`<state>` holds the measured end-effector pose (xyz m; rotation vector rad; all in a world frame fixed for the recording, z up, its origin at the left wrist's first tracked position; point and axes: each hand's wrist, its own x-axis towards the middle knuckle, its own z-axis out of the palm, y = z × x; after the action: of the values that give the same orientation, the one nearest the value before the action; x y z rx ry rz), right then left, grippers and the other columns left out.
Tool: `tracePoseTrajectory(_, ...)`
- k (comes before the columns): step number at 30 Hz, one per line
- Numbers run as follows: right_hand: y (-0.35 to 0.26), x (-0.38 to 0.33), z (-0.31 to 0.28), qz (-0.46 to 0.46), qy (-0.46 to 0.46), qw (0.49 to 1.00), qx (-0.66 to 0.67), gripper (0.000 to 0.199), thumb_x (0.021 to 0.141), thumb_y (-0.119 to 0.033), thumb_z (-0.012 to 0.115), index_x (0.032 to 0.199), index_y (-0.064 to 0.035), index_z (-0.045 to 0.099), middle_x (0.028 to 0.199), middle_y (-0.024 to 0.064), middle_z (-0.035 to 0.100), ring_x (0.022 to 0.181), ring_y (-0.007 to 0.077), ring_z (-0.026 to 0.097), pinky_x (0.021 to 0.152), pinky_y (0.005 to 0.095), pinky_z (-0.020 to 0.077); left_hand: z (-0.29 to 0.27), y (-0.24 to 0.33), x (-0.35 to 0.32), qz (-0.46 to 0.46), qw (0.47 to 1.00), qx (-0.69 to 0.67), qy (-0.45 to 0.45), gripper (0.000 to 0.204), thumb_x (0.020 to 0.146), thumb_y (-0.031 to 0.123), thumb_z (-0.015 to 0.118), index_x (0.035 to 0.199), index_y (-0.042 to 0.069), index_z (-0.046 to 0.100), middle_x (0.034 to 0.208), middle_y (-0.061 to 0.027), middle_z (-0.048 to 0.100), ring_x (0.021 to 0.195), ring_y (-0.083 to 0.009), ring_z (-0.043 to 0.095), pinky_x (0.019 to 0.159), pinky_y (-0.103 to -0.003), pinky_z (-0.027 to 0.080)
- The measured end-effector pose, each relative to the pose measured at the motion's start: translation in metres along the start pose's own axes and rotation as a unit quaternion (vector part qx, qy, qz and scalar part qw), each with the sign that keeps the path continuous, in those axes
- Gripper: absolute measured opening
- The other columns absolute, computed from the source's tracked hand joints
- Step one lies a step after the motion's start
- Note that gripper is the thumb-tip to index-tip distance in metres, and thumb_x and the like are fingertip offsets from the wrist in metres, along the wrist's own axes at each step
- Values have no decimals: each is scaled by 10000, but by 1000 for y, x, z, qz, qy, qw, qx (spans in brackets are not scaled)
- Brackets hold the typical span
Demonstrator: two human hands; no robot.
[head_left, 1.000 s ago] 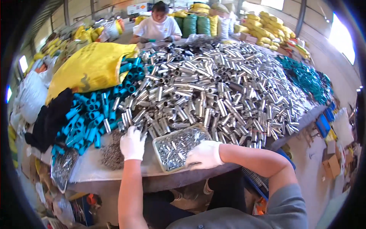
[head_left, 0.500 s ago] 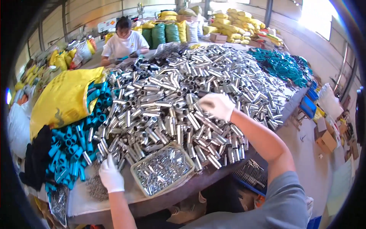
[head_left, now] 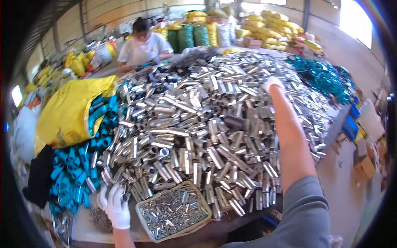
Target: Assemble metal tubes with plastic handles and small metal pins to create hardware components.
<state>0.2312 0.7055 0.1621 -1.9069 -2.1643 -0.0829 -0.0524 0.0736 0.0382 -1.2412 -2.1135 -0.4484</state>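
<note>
A wide heap of shiny metal tubes [head_left: 215, 155] covers the table. My left hand [head_left: 115, 206], in a white glove, is low at the heap's near left edge. Its fingers are apart, with no held thing visible, close to a few tubes and a small pile of tiny metal pieces [head_left: 100, 220]. Just right of it stands a rectangular basket [head_left: 205, 211] of small metal parts. My right hand [head_left: 273, 84], also gloved in white, reaches far over the heap, among the tubes at its back right. My own wrist and arm hide most of its fingers.
Teal tubes [head_left: 76, 165] lie on the left, partly under a yellow woven sack [head_left: 62, 111]. Teal pieces [head_left: 318, 78] are heaped at the far right. A co-worker [head_left: 144, 47] sits across the table, handling something small. Stacked yellow sacks [head_left: 269, 29] stand behind.
My right hand has gone from the middle of the heap farther away and to the right. The fingers of my left hand have spread apart. The whole view has shifted slightly.
</note>
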Motion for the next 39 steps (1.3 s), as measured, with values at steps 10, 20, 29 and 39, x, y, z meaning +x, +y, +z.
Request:
tracePoseTrajectory(10, 22, 41, 20, -88, 79, 990, -81, 377, 883, -215, 424, 1123, -8, 627, 1164, 243, 592, 1113, 387, 560, 918, 447, 452, 5, -9, 6, -63, 991, -115, 28, 556, 613, -17, 656, 1144, 142, 612, 972, -83, 594, 914, -304, 557, 818, -418, 457)
tracePoseTrajectory(20, -58, -393, -80, -348, -141, 879, 294, 250, 828, -133, 618, 1063, -54, 654, 932, 125, 656, 801, 241, 646, 735, 361, 504, -58, 42, -28, -431, 300, -839, 139, 237, 973, 273, 471, 1047, 61, 548, 922, -79, 602, 815, -193, 599, 797, -378, 511)
tracePoseTrajectory(29, -83, -557, -42, -536, -140, 758, 345, 311, 762, -192, 709, 1059, -118, 652, 733, 99, 554, 636, 296, 591, 564, 368, 473, -89, 108, -82, -469, 236, -824, 213, 270, 989, 173, 425, 1244, 129, 351, 1145, -166, 499, 1067, -317, 510, 974, -479, 407)
tracePoseTrajectory(39, -52, -581, -54, -422, -178, 775, 435, 285, 726, -94, 757, 978, -43, 635, 813, 117, 654, 741, 250, 670, 652, 314, 524, -112, 84, -120, -446, 300, -843, 26, 375, 931, 194, 561, 1270, 65, 464, 961, -21, 574, 826, -132, 560, 785, -314, 479)
